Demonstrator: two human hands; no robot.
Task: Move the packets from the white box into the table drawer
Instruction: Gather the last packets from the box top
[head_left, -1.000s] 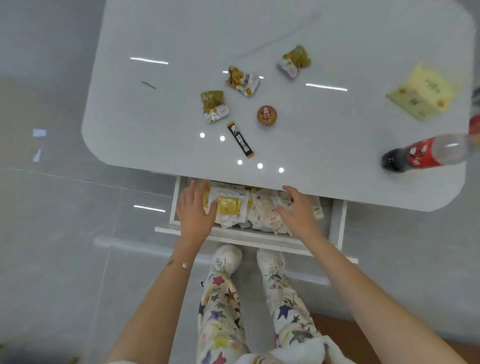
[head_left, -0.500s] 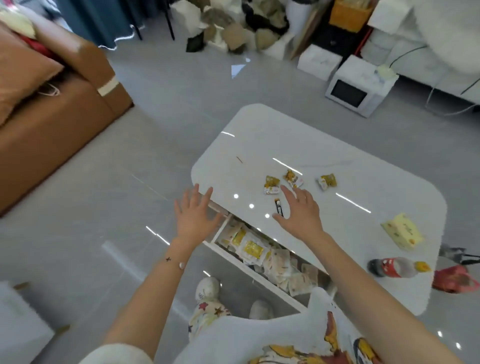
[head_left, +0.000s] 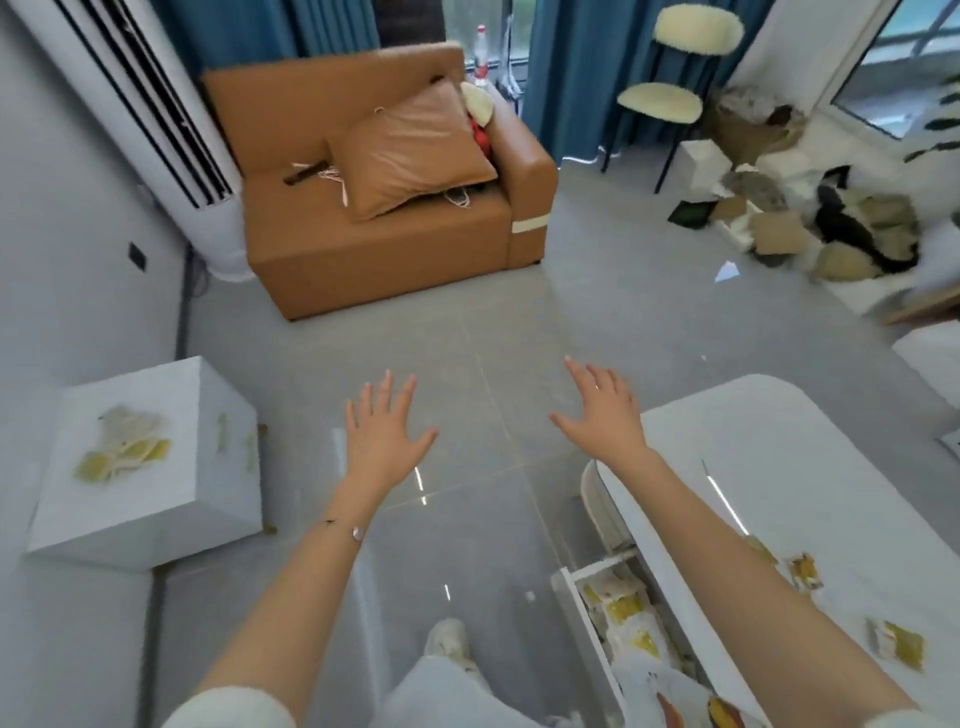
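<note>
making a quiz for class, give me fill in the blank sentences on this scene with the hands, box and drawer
1. Both the left hand and the right hand are ____ of packets.
2. The white box stands on the ____.
3. The table drawer is pulled ____.
4. The sofa is ____ in colour.

Missing words: empty; floor; open; brown

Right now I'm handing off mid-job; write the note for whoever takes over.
Left hand: open, empty, held out over the floor.
Right hand: open, empty, held out past the table corner.
White box: on the floor to the left, with some packets inside.
Drawer: pulled open under the table edge, with several packets in it.
Done: part of the load is in the drawer.
Left: carry over what remains in the box. A few loose snacks lie on the tabletop.
</note>
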